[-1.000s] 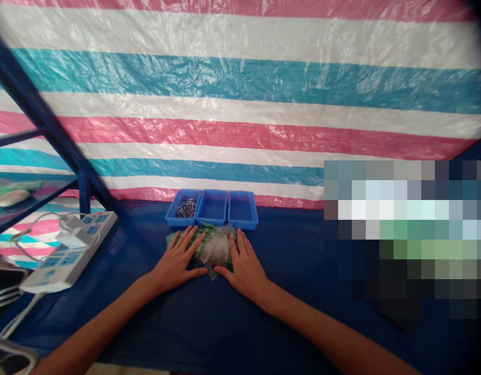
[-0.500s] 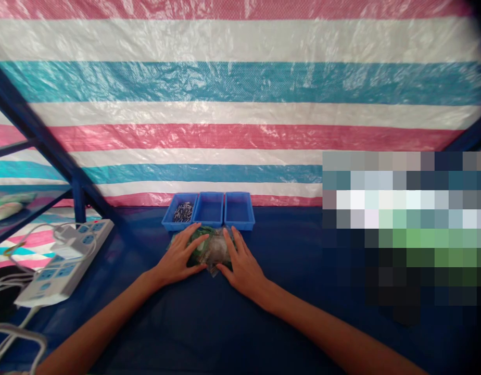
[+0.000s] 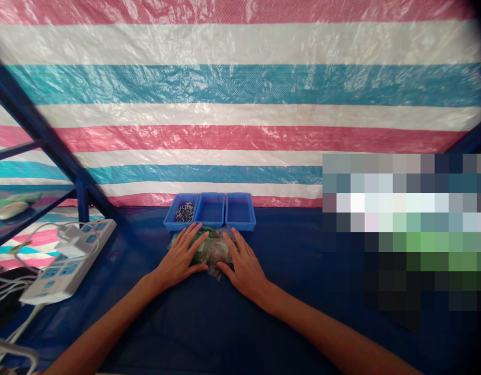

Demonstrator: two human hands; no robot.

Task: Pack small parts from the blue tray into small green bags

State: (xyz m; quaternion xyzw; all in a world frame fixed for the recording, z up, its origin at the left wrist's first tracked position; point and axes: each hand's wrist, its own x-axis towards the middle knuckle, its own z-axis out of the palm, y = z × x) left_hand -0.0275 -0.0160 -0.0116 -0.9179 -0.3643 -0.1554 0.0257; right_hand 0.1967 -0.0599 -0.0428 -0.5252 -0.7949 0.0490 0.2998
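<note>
Metal parts (image 3: pixel 185 212) are lying in a small heap in the left one of 3 blue plastic bins, the left bin (image 3: pixel 171 223), at lower centre of the frame. The middle bin (image 3: pixel 209 196) and the right bin (image 3: pixel 240 225) are showing only their blue floors, so 1 of the 3 is holding anything visible. Just below the bins, a green-and-clear plastic packet (image 3: pixel 213 249) is lying on the dark blue cloth (image 3: pixel 287 317). Its contents are staying bundled and too crumpled to identify. The left hand (image 3: pixel 180 255) and right hand (image 3: pixel 242 268) are pressing down on the packet from either side, fingers spread and flat, not gripping it. Their thumbs are nearly meeting at its lower edge without touching. Compared with the frame 1.0 s earlier, the hands are staying in nearly the same place, and the view is levelling out, with the bins sitting square rather than tilted.
</note>
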